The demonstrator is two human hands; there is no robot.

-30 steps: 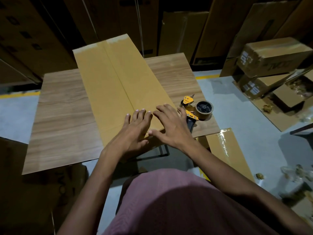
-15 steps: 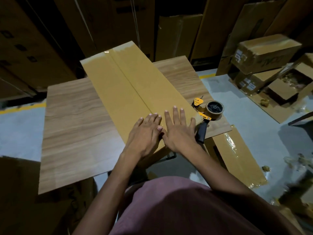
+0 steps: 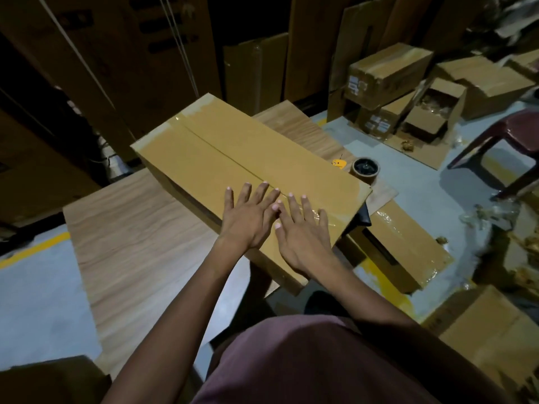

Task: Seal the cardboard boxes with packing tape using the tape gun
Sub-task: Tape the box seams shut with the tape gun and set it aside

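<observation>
Head view: both hands [image 3: 274,225] flat on box [image 3: 233,158].

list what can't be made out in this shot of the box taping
- Yellow and black tape gun, head view: its handle and lower body sit behind the long tan cardboard box.
- Centre seam under the left hand and right hand: covered by flat fingers, so tape there cannot be judged.
- White labels on the stacked brown cartons: too small and dim to read.
</observation>
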